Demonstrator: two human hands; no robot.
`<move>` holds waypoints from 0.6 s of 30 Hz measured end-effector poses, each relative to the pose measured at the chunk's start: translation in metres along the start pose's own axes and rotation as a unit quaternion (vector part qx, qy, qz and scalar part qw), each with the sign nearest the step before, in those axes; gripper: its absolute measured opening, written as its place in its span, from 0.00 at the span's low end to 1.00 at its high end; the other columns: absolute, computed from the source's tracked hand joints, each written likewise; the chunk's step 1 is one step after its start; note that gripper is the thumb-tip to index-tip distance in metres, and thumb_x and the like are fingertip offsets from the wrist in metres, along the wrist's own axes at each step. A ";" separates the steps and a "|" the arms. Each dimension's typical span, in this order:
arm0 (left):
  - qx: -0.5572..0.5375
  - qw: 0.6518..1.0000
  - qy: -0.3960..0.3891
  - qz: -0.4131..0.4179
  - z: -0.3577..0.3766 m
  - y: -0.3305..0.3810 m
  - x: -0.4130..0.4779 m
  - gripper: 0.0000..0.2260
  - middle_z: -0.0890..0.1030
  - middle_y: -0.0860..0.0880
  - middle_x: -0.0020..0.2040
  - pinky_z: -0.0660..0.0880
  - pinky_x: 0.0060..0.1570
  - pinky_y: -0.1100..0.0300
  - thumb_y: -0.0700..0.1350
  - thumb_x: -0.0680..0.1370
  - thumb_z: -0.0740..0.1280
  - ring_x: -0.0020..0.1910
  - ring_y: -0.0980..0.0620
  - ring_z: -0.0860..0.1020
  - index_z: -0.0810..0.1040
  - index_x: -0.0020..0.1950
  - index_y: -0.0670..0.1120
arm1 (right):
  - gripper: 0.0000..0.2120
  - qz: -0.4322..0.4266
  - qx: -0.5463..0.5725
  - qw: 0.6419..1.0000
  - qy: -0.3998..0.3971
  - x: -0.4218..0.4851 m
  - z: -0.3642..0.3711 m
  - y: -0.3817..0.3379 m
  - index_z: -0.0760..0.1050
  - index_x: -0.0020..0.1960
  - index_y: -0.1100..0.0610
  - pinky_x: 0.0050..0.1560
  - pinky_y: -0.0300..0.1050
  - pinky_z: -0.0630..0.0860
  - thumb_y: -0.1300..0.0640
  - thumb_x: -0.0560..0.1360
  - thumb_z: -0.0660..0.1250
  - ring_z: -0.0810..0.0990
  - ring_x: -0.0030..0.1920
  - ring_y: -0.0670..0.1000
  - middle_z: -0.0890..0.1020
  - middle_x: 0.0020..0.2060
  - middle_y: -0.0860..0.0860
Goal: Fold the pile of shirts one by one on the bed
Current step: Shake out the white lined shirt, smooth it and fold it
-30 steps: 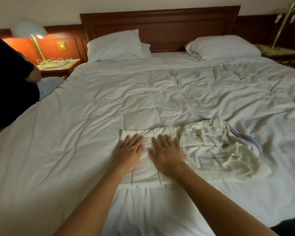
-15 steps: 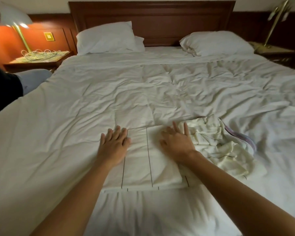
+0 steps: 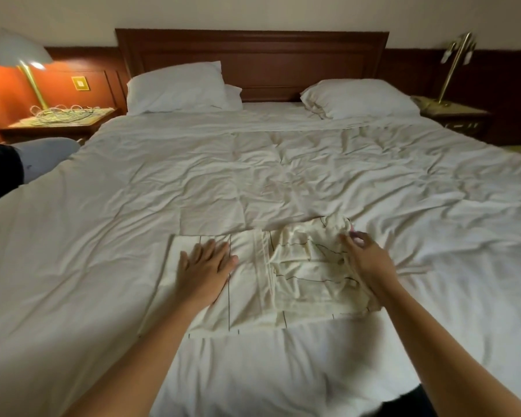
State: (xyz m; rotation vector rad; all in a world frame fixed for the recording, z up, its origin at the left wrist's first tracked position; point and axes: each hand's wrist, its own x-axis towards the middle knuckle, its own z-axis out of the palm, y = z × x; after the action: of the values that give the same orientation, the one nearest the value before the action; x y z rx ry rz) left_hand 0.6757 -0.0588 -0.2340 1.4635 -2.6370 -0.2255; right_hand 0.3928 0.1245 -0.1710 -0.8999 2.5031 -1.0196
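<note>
1. L arm: bare forearm enters from bottom-left, stretched fwd, wrist straight.
2. L hand [image 3: 206,267]: palm down, flat, fingers straight and slightly spread, thumb out to the side.
3. R arm: bare forearm enters from bottom-right, angled inward, reaches further fwd than L.
4. R hand [image 3: 366,260]: back up, fingers curled, thumb + index pinch the shirt [image 3: 301,266]; a bit blurred.

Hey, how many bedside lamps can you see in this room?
2. A lit white-shaded lamp stands on the left nightstand; a brass lamp stands on the right nightstand. More could sit outside the frame.
</note>
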 end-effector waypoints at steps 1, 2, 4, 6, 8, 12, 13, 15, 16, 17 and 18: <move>-0.006 1.000 0.006 -0.005 0.000 -0.001 -0.002 0.27 0.52 0.56 0.82 0.48 0.76 0.41 0.65 0.82 0.43 0.80 0.47 0.51 0.52 0.80 0.62 | 0.28 0.012 0.011 1.000 0.003 0.000 0.006 -0.007 0.70 0.71 0.48 0.60 0.51 0.70 0.35 0.76 0.61 0.76 0.63 0.60 0.79 0.64 0.53; 0.003 1.000 0.016 0.000 0.001 -0.002 -0.003 0.26 0.53 0.56 0.82 0.49 0.76 0.41 0.65 0.82 0.43 0.80 0.48 0.52 0.53 0.80 0.62 | 0.30 0.020 0.009 1.000 0.004 0.002 0.012 -0.012 0.69 0.71 0.48 0.59 0.50 0.70 0.35 0.75 0.63 0.76 0.64 0.59 0.79 0.64 0.52; 0.017 0.999 0.031 0.008 0.003 -0.004 -0.005 0.26 0.54 0.56 0.81 0.50 0.76 0.42 0.64 0.82 0.45 0.80 0.49 0.53 0.54 0.80 0.62 | 0.28 0.018 -0.014 1.000 0.007 0.003 0.020 -0.018 0.70 0.69 0.47 0.54 0.49 0.71 0.37 0.72 0.67 0.77 0.62 0.58 0.81 0.61 0.51; 0.005 0.999 0.037 0.004 0.002 -0.003 -0.006 0.25 0.55 0.56 0.81 0.50 0.76 0.44 0.64 0.82 0.46 0.80 0.49 0.53 0.56 0.80 0.63 | 0.22 0.015 -0.023 0.999 0.016 0.005 0.023 -0.017 0.73 0.65 0.47 0.50 0.46 0.70 0.46 0.72 0.70 0.78 0.60 0.58 0.81 0.58 0.52; 0.012 0.999 0.046 0.010 0.002 -0.004 -0.007 0.24 0.56 0.56 0.81 0.51 0.76 0.44 0.63 0.83 0.48 0.80 0.50 0.54 0.57 0.79 0.63 | 0.21 0.015 -0.006 0.999 0.030 0.006 0.020 -0.013 0.74 0.66 0.49 0.53 0.45 0.72 0.57 0.73 0.67 0.78 0.60 0.58 0.81 0.59 0.52; -0.113 0.990 0.075 0.032 -0.005 -0.006 -0.008 0.19 0.65 0.53 0.77 0.55 0.75 0.52 0.56 0.84 0.55 0.78 0.52 0.60 0.69 0.75 0.57 | 0.22 -0.037 0.033 0.996 0.076 0.003 0.010 -0.031 0.76 0.65 0.52 0.49 0.41 0.73 0.63 0.73 0.64 0.79 0.55 0.54 0.83 0.57 0.51; -0.253 0.963 0.094 0.025 -0.010 -0.004 -0.012 0.15 0.73 0.52 0.73 0.60 0.72 0.58 0.51 0.84 0.60 0.75 0.52 0.66 0.75 0.69 0.53 | 0.21 -0.066 0.028 0.993 0.089 -0.001 0.012 -0.044 0.77 0.64 0.51 0.44 0.40 0.71 0.63 0.72 0.64 0.80 0.52 0.53 0.83 0.55 0.51; -0.522 0.844 0.120 -0.026 -0.025 -0.004 -0.021 0.08 0.82 0.54 0.60 0.68 0.65 0.66 0.46 0.83 0.64 0.67 0.53 0.76 0.81 0.59 0.51 | 0.20 -0.142 0.002 0.985 0.098 -0.014 0.023 -0.081 0.77 0.61 0.50 0.41 0.40 0.70 0.64 0.71 0.64 0.80 0.52 0.53 0.83 0.54 0.50; -0.606 0.784 0.118 -0.065 -0.035 -0.007 -0.025 0.09 0.83 0.54 0.59 0.70 0.64 0.64 0.48 0.83 0.64 0.64 0.54 0.78 0.81 0.59 0.51 | 0.21 -0.179 -0.011 0.980 0.086 -0.023 0.033 -0.102 0.77 0.61 0.51 0.43 0.41 0.71 0.65 0.71 0.65 0.80 0.54 0.53 0.82 0.54 0.51; -0.670 0.729 0.097 -0.103 -0.045 -0.012 -0.027 0.12 0.82 0.52 0.60 0.71 0.65 0.60 0.51 0.83 0.62 0.64 0.52 0.78 0.80 0.61 0.50 | 0.22 -0.212 -0.025 0.975 0.065 -0.034 0.044 -0.125 0.77 0.62 0.52 0.46 0.42 0.73 0.65 0.71 0.65 0.79 0.55 0.53 0.81 0.55 0.52; -0.723 0.674 0.070 -0.133 -0.051 -0.020 -0.027 0.16 0.81 0.49 0.63 0.70 0.67 0.55 0.54 0.84 0.59 0.64 0.49 0.78 0.78 0.65 0.48 | 0.23 -0.241 -0.034 0.969 0.030 -0.045 0.057 -0.147 0.75 0.64 0.52 0.49 0.42 0.73 0.65 0.71 0.66 0.79 0.56 0.53 0.80 0.55 0.52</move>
State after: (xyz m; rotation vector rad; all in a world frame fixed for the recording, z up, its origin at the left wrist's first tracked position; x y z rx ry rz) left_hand 0.7155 -0.0503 -0.1888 1.0049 -1.1545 -1.6237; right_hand 0.5189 0.0430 -0.1059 -1.5738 2.4329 -1.1121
